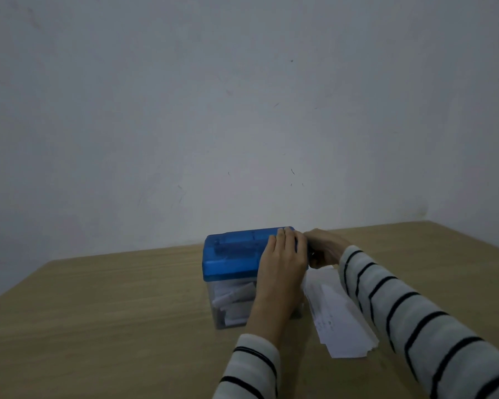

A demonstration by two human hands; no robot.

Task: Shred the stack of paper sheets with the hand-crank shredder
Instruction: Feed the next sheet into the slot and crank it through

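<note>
The hand-crank shredder (234,256) has a blue top and a clear bin (231,305) holding white paper strips. It stands on the wooden table near the wall. My left hand (283,260) lies flat over the right end of the blue top, pressing on it. My right hand (324,249) is curled at the shredder's right side, where the crank is hidden behind my fingers. A stack of white paper sheets (340,321) lies on the table just right of the bin, partly under my right forearm.
The wooden table (113,312) runs to a plain grey-white wall (242,110) right behind the shredder. Its right edge shows at the far right. Both my forearms wear black-and-white striped sleeves.
</note>
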